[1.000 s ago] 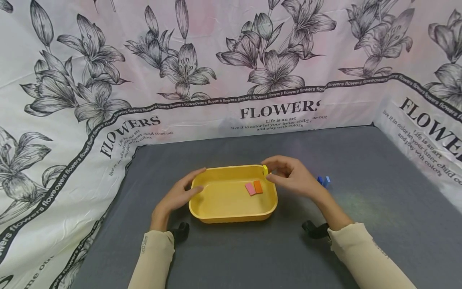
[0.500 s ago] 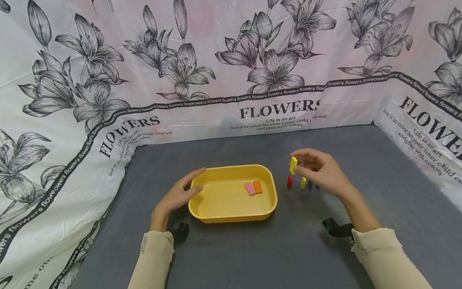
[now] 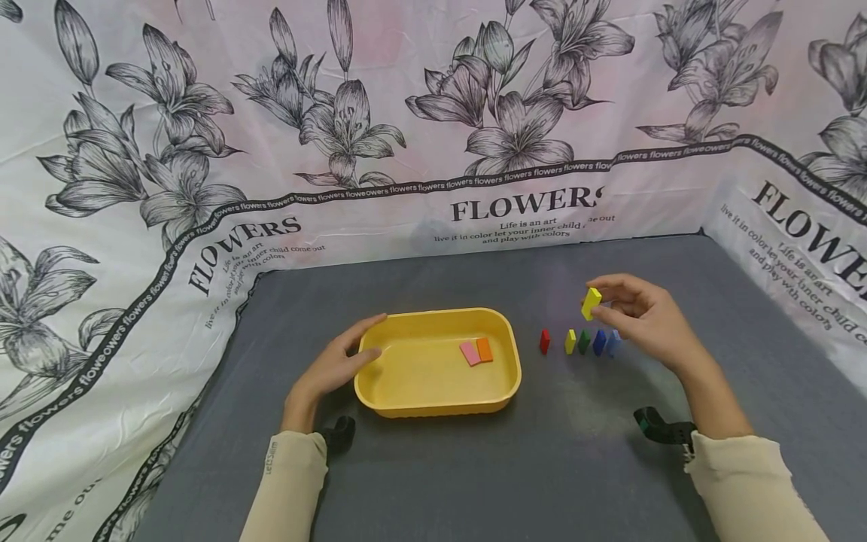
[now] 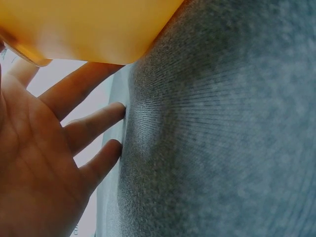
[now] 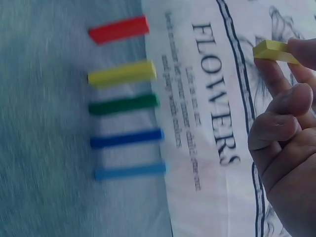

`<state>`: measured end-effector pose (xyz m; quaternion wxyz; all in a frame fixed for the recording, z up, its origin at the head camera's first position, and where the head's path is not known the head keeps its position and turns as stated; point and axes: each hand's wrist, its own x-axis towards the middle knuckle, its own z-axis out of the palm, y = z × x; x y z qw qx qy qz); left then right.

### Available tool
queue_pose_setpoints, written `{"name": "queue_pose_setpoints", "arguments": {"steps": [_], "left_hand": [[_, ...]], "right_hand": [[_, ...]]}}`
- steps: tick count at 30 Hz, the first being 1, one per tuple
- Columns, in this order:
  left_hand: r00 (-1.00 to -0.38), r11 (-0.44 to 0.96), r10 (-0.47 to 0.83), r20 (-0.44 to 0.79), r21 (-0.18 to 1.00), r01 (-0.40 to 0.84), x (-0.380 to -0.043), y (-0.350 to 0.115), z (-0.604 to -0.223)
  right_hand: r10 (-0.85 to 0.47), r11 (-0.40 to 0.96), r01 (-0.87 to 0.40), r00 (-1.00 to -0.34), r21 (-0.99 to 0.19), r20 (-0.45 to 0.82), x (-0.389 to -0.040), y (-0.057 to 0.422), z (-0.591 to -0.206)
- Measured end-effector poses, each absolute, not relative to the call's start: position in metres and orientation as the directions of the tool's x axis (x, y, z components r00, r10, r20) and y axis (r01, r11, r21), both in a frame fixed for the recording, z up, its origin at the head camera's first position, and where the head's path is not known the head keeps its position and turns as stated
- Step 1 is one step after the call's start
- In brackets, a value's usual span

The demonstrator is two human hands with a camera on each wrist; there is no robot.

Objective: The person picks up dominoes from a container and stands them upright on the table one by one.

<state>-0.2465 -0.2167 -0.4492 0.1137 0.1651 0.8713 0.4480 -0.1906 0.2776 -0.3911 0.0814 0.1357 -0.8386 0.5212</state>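
My right hand [image 3: 646, 322] pinches a small yellow block [image 3: 591, 303] between thumb and fingertips, raised above the table; the right wrist view shows this block [image 5: 270, 50] too. Just below and left of it stands a row of upright blocks: red [image 3: 545, 341], yellow [image 3: 570, 342], green [image 3: 584, 342], blue [image 3: 599, 342] and light blue [image 3: 613, 342]. The gap after the red one is wider. My left hand [image 3: 341, 363] holds the left rim of a yellow tray [image 3: 433, 412], thumb over the inside, fingers outside. A pink block [image 3: 470, 354] and an orange block [image 3: 484, 350] lie inside the tray.
A dark grey cloth [image 3: 474, 482] covers the table. White flower-printed fabric [image 3: 379, 218] hangs behind it and along both sides. Black wrist mounts [image 3: 660, 427] jut inward from both sleeves.
My right hand has carried the yellow block from the tray's right rim rightward past the row, uncovering the standing blocks. The left hand and tray have stayed put.
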Motion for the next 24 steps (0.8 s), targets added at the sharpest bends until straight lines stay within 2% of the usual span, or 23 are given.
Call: {"name": "queue_pose_setpoints", "arguments": {"steps": [13,24], "left_hand": [[-0.917,0.538,0.395,-0.045,0.821,0.191,-0.247,-0.216,-0.449],[-0.917,0.544,0.396,-0.052,0.818,0.188,-0.247,-0.217,-0.449]], "right_hand": [[-0.063,0.563,-0.146,-0.989,-0.814,0.134,-0.188,0.316,-0.393],[-0.068,0.563,-0.141,-0.990,-0.814,0.125,-0.189,0.332,-0.405]]}}
